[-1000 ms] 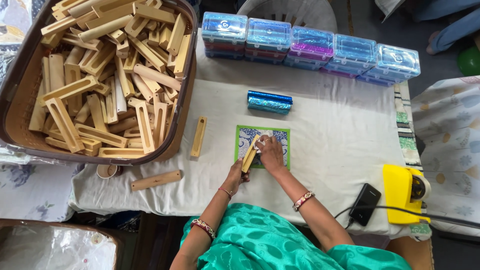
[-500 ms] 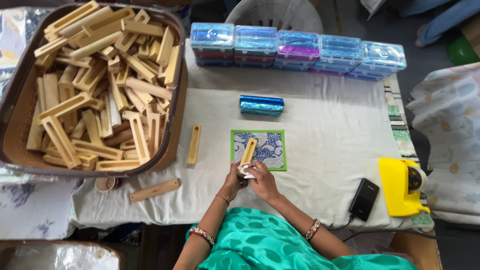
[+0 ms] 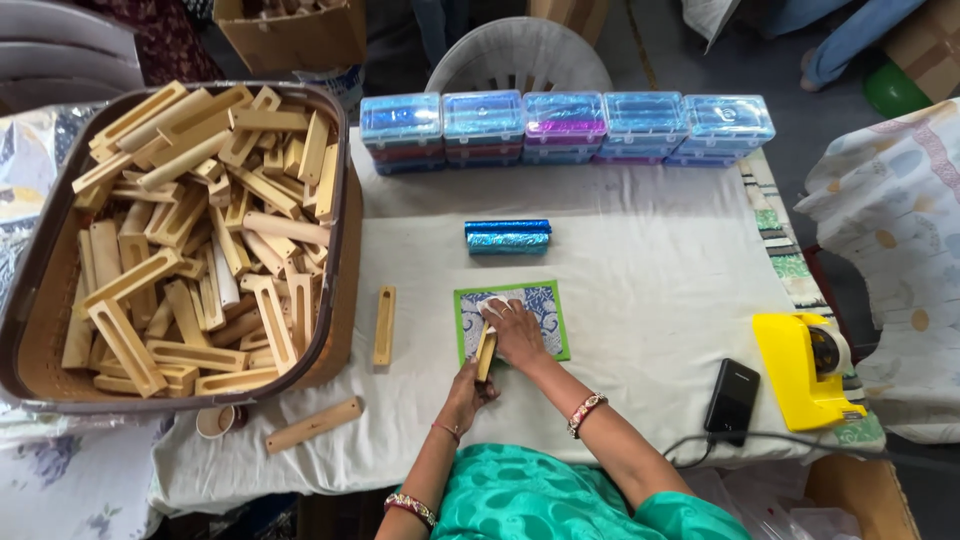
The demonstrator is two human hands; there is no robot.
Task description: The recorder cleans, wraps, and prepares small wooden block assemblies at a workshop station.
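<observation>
Pale wooden slotted block [image 3: 485,352] lies at the left edge of a green-bordered blue patterned paper sheet [image 3: 548,312] on the white cloth-covered table [image 3: 640,290]. The left hand [image 3: 468,384] pinches the block's near end with curled fingers. The right hand [image 3: 515,330] presses flat on the sheet, fingers together, just beside the block's far end. Bare cloth lies open to the right and beyond, up to a shiny blue foil roll [image 3: 507,237]. A brown tray of wooden pieces [image 3: 338,300] crowds the left.
</observation>
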